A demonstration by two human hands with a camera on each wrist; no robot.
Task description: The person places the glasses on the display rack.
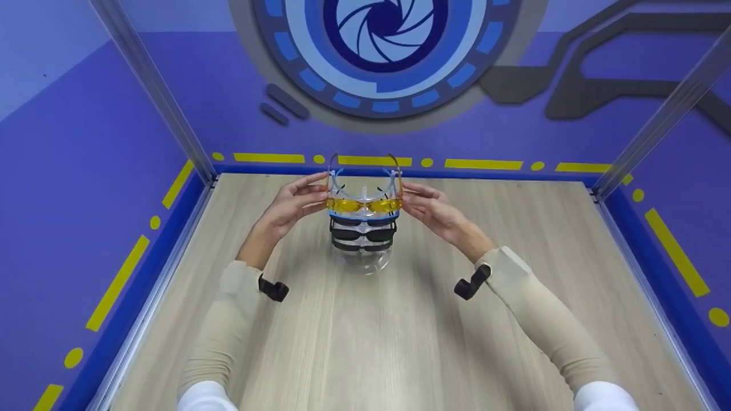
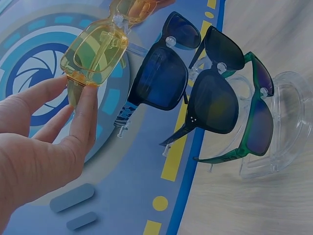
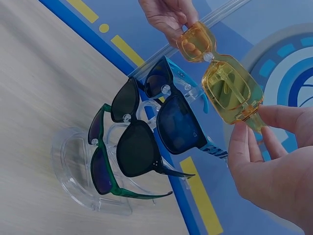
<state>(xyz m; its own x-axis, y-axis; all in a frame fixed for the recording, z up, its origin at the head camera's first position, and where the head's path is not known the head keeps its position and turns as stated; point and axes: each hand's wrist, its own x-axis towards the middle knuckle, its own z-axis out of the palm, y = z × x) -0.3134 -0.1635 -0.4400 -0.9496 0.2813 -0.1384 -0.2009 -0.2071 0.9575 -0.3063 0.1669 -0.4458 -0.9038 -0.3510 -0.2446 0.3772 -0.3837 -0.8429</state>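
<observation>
Yellow-lensed sunglasses (image 1: 344,205) sit at the top level of a clear display stand (image 3: 66,161), their amber temples pointing away from me. My left hand (image 1: 288,208) pinches the left end of the frame by its hinge, between thumb and fingers. At the other end, my right hand (image 1: 438,214) pinches the matching hinge. Below hang blue-and-black sunglasses (image 2: 159,78), black sunglasses (image 2: 215,100) and green-framed sunglasses (image 2: 259,129), one under another. In both wrist views a clear knob of the stand shows at the yellow bridge.
The stand's rounded base (image 1: 365,265) rests on a light wood table (image 1: 365,342), towards its back edge. Blue-purple panels (image 1: 188,114) with yellow marks enclose the back and sides, joined by metal corner posts (image 1: 154,85).
</observation>
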